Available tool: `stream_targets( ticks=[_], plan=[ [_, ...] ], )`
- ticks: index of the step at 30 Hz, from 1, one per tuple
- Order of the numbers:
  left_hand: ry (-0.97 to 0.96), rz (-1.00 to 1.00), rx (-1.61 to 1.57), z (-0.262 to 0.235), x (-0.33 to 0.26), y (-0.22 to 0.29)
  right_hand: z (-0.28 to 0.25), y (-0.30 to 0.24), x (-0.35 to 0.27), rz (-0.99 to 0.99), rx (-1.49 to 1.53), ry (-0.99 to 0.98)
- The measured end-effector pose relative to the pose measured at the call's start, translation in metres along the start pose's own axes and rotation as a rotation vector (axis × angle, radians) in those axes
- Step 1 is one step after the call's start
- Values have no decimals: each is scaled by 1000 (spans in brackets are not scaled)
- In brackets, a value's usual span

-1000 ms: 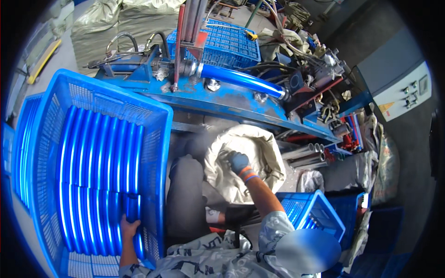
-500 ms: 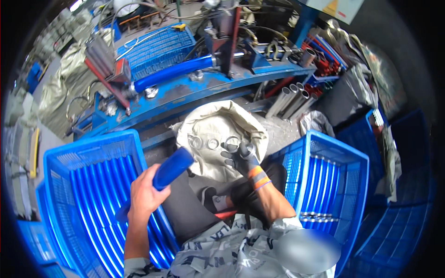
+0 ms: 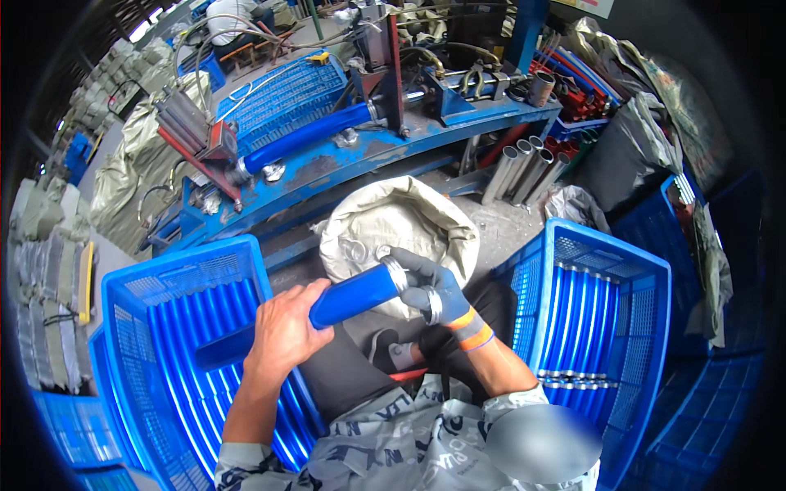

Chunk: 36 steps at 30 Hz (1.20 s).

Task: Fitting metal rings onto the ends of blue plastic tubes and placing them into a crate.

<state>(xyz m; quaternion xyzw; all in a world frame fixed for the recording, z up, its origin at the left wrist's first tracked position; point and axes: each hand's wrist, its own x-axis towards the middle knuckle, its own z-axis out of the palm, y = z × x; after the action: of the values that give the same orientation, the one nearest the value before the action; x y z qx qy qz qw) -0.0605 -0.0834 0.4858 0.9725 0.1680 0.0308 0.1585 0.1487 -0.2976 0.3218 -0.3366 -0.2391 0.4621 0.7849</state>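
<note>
My bare left hand (image 3: 285, 326) is wrapped round the middle of a shiny blue tube (image 3: 352, 299), which slants up to the right over my lap. My right hand (image 3: 438, 282), in a grey glove with an orange cuff, grips a silver metal ring (image 3: 395, 272) at the tube's right end; whether it is fully seated cannot be seen. A second silver ring (image 3: 435, 305) sits against the lower fingers of that glove. Just beyond stands a round beige cloth sack (image 3: 340, 225), its top rolled down, with loose rings (image 3: 354, 250) inside.
Blue crates flank me: the left crate (image 3: 182, 260) holds plain blue tubes, the right crate (image 3: 606, 239) tubes with silver ends. Ahead, a blue workbench (image 3: 327, 155) carries a clamped blue tube (image 3: 311, 135). Bare metal pipes (image 3: 524, 172) stand beside it. A person (image 3: 233, 20) sits far back.
The tube has swung lower and to the right. My right hand has come from the sack to the tube's end, bringing a ring against it.
</note>
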Motion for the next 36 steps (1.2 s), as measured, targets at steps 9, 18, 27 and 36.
stream_targets(
  ticks=[9, 18, 27, 36],
  plan=[
    [63, 17, 55, 10, -8, -9, 4, 1, 7, -83, -268, -77],
    [283, 119, -140, 16, -13, -11, -43, 2, 21, 232, -513, 307],
    [948, -190, -1511, 27, -49, -61, -13, 15, -12, 61, 271, 158],
    [807, -326, -1757, 69, -60, -68, 9, -4, -13, -59, -37, 196]
  ],
)
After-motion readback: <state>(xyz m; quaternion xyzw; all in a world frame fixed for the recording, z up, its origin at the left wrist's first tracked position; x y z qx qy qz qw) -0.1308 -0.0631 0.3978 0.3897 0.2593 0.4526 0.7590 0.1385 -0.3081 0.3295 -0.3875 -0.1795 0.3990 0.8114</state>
